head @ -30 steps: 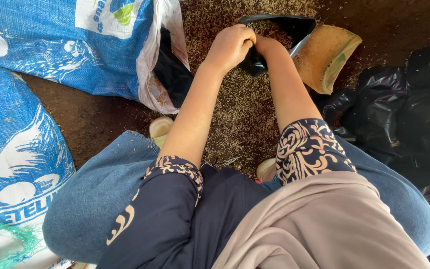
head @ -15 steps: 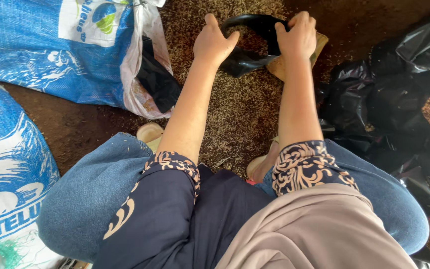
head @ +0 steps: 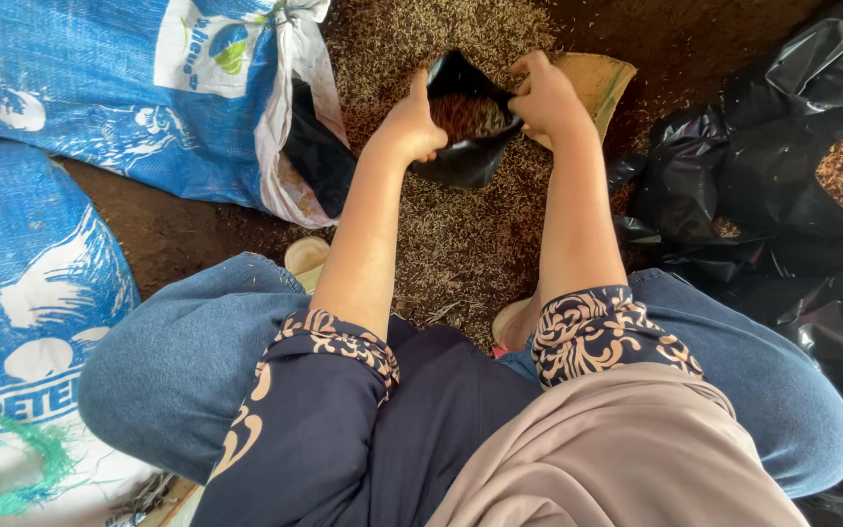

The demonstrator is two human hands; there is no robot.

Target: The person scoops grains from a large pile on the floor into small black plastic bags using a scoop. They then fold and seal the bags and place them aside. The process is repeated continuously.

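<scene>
Both arms outstretched, left hand (head: 407, 125) and right hand (head: 543, 98) clenched.

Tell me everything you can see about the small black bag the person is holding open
The small black bag looks like thin, glossy plastic film, soft and creased. Its mouth is pulled open toward the camera, and brown husk-like grain shows inside. The left hand grips the left rim, the right hand the right rim. It sits over loose grain scattered on the ground, in front of a tan scoop.
</scene>
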